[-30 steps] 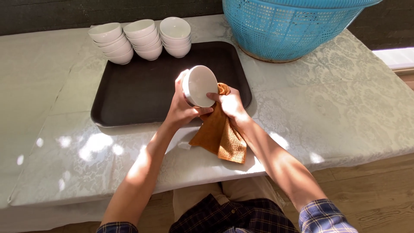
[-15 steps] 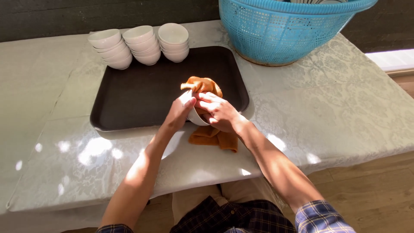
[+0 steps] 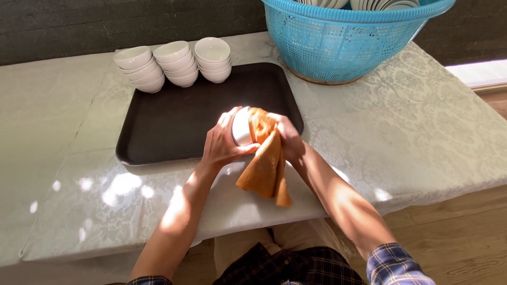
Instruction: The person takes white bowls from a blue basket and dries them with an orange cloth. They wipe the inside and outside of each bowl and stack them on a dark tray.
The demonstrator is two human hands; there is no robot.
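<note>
Left hand (image 3: 221, 143) cups a white bowl (image 3: 241, 126), fingers curled round its outside, thumb along the lower edge. The bowl is tipped on its side, held in the air just above the near edge of the dark tray (image 3: 174, 126). Right hand (image 3: 285, 138) is closed on an orange cloth (image 3: 265, 161), pressing a bunch of it into the bowl's mouth; the rest of the cloth hangs down in a loose fold over the table (image 3: 412, 132) edge.

On the tray's far rim, three stacks of bowls (image 3: 174, 63) stand side by side, well apart from the hands. To the right of them, beyond the tray, sits a blue basket (image 3: 348, 45) with more white dishes showing at its top. Sunlight falls in patches across the pale patterned tablecloth.
</note>
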